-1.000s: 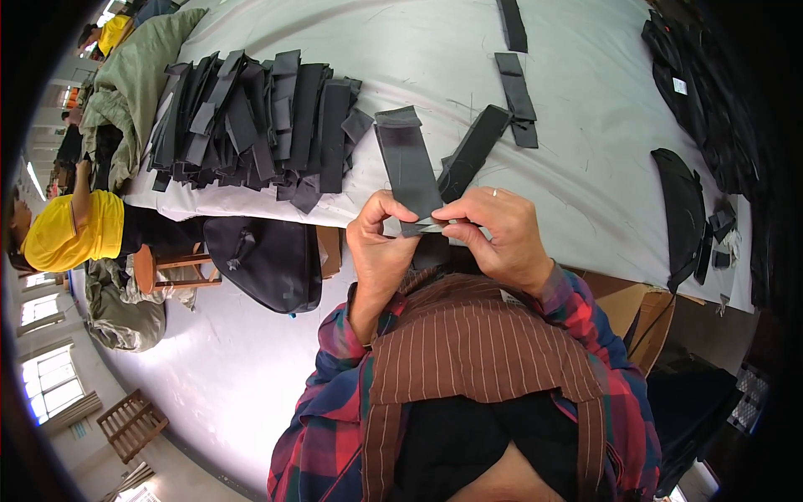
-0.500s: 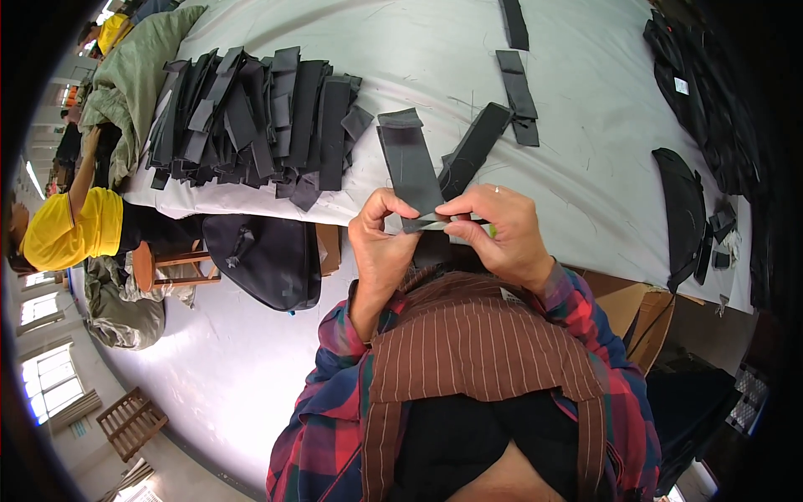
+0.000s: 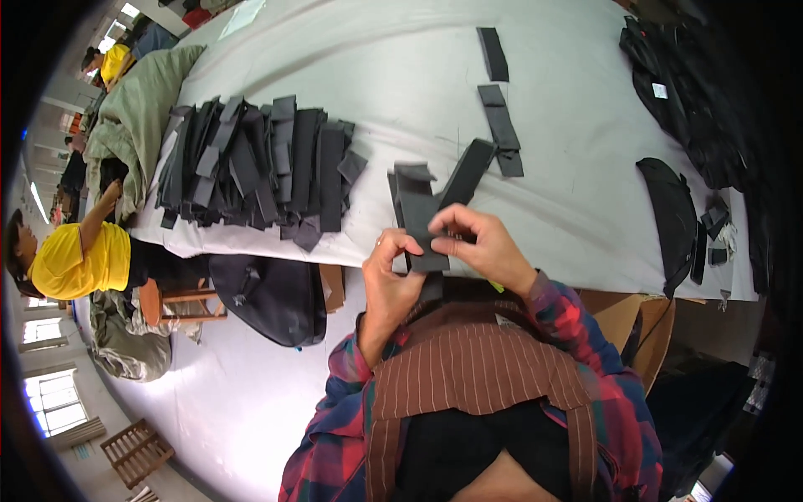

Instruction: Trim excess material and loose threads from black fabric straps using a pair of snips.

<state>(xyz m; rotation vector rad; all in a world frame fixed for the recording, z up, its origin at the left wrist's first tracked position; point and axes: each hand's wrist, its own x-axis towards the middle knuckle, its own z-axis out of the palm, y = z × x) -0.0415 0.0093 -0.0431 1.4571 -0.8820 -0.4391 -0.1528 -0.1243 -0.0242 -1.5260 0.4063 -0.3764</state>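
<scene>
While left grip [image 3: 391,274] is closed, it holds fabric [image 3: 416,209].

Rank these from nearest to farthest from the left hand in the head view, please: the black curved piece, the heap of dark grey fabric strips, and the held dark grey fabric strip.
1. Held dark grey fabric strip: in the left hand.
2. Heap of dark grey fabric strips: up and left.
3. Black curved piece: far to the right.

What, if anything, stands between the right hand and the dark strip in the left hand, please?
Nothing visible does: the right hand is at the edge of the dark strip the left hand holds; contact is unclear.
</scene>
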